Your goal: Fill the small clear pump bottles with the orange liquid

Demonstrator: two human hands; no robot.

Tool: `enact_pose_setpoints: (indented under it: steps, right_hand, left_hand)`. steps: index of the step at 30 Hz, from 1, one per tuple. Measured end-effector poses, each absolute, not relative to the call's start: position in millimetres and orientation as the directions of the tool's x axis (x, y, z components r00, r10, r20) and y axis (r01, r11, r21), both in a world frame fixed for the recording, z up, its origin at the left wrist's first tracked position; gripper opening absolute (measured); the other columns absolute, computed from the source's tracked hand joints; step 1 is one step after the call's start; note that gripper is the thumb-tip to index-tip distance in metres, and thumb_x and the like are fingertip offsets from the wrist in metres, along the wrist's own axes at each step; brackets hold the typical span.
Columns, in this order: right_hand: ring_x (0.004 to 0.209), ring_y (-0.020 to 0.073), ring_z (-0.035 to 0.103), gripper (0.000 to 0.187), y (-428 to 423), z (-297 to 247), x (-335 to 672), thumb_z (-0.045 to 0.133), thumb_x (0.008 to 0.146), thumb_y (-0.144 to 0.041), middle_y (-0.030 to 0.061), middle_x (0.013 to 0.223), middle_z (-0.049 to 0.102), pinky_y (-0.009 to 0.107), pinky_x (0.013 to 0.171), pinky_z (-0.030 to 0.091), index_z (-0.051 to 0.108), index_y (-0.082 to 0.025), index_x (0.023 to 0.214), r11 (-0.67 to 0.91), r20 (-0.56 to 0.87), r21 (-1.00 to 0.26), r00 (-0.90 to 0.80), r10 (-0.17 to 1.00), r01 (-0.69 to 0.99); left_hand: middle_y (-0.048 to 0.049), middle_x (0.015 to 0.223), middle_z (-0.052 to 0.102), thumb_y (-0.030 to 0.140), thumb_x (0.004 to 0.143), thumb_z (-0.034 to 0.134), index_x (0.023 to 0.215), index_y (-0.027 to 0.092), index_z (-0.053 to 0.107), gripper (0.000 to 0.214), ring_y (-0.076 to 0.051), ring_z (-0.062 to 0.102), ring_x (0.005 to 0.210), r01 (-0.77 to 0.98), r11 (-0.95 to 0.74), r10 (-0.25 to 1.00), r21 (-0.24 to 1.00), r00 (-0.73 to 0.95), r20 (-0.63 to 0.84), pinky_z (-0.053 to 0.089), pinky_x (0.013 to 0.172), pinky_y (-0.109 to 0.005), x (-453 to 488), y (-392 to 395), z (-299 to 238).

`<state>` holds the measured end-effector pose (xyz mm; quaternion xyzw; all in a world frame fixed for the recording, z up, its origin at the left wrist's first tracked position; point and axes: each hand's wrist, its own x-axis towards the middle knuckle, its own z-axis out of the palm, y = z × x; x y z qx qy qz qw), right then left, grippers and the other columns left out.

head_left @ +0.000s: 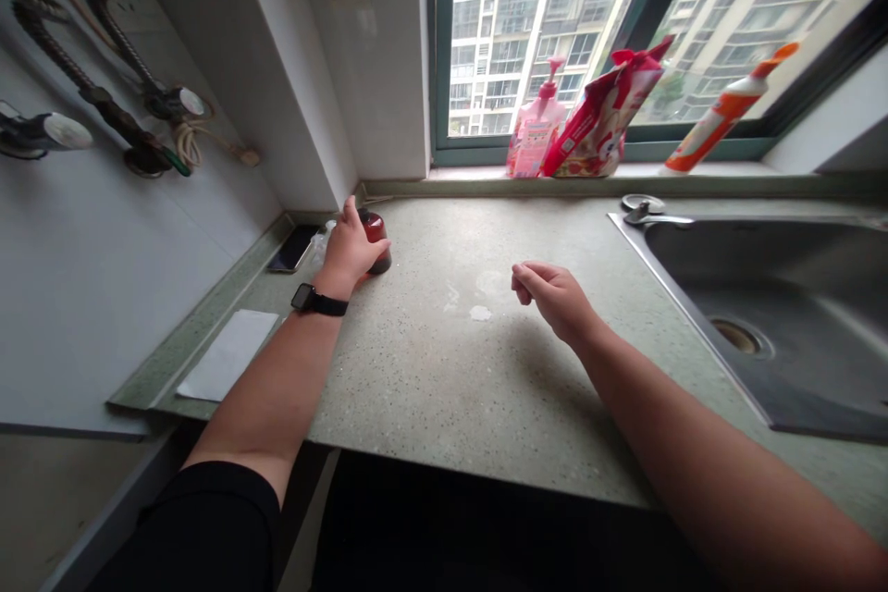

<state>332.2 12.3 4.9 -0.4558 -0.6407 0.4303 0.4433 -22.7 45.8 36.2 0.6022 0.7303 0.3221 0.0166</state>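
A small red-brown bottle (376, 229) with a dark cap stands on the counter near the back left corner. My left hand (352, 245) is at its left side, fingers apart, the thumb reaching across its front and the index finger stretched up beside the cap. I see no firm grip. My right hand (548, 294) hovers over the middle of the counter, its fingers curled in with nothing showing in them. Whitish wet-looking patches (479, 313) mark the counter to its left. Crumpled clear plastic (320, 246) lies just left of my left hand.
The speckled green counter (423, 388) has a steel sink (700, 296) set in at right. A phone (294, 249) and white paper (232, 351) lie left. A pink pump bottle (537, 134), red bag (603, 120) and orange-white bottle (718, 122) stand on the sill.
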Motion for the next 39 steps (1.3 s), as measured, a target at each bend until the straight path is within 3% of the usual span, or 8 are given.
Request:
enact_pose_setpoints:
  steps: [6,12,16,24,34,39]
  right_hand:
    - [0.056,0.0154,0.047,0.051,11.5,5.5,328.8,0.069,0.087,-0.068,-0.0009,0.054,0.054,0.034,0.059,0.036,0.063,-0.024,0.062,0.227,0.181,-0.946,-0.203,0.962,0.230]
    - [0.057,0.0157,0.050,0.049,13.9,3.6,332.5,0.069,0.089,-0.066,-0.0006,0.056,0.056,0.034,0.060,0.039,0.065,-0.024,0.064,0.243,0.207,-0.947,-0.180,0.962,0.210]
    - [0.057,0.0154,0.050,0.052,15.2,4.1,335.6,0.069,0.091,-0.068,-0.0009,0.056,0.056,0.034,0.060,0.041,0.065,-0.024,0.064,0.277,0.253,-0.939,-0.141,0.957,0.202]
    - [0.057,0.0165,0.053,0.057,16.8,4.5,336.4,0.072,0.089,-0.076,0.0006,0.057,0.059,0.034,0.059,0.045,0.068,-0.024,0.066,0.305,0.298,-0.939,-0.067,0.952,0.157]
    - [0.069,0.0178,0.060,0.033,23.2,1.5,345.4,0.066,0.098,-0.052,0.0009,0.071,0.066,0.034,0.070,0.050,0.069,-0.026,0.078,0.414,0.421,-0.907,0.203,0.884,0.079]
    - [0.069,0.0184,0.058,0.032,20.8,6.8,345.5,0.063,0.098,-0.051,0.0010,0.071,0.063,0.036,0.072,0.051,0.067,-0.027,0.078,0.414,0.421,-0.907,0.188,0.888,0.075]
  left_hand:
    - [-0.0177,0.157,0.058,0.019,0.072,0.101,0.167,0.030,0.033,0.117,-0.041,0.061,0.143,0.833,-0.168,0.846,0.528,-0.153,0.511,0.048,0.123,-0.060,-9.7,35.1,35.4]
    - [-0.0103,0.139,0.065,0.031,0.074,0.103,0.163,0.034,0.036,0.111,-0.033,0.066,0.130,0.673,-0.366,0.837,0.643,-0.064,0.543,0.052,0.116,-0.055,26.1,24.1,48.0]
    - [-0.0110,0.139,0.065,0.037,0.078,0.100,0.162,0.034,0.037,0.106,-0.032,0.067,0.127,0.558,-0.449,0.844,0.698,0.008,0.537,0.053,0.114,-0.053,58.2,24.8,46.4]
    - [-0.0131,0.139,0.067,0.044,0.073,0.103,0.161,0.031,0.041,0.109,-0.033,0.068,0.127,0.467,-0.534,0.832,0.705,0.141,0.537,0.054,0.113,-0.051,111.8,39.6,20.1]
    - [-0.0177,0.144,0.066,0.040,0.074,0.102,0.159,0.024,0.040,0.107,-0.035,0.067,0.130,0.422,-0.583,0.812,0.694,0.257,0.524,0.054,0.114,-0.053,160.4,61.5,6.7]
    - [-0.0189,0.147,0.065,0.041,0.076,0.102,0.160,0.026,0.041,0.105,-0.038,0.066,0.133,0.412,-0.572,0.820,0.710,0.249,0.516,0.053,0.115,-0.057,169.9,65.5,-0.2]
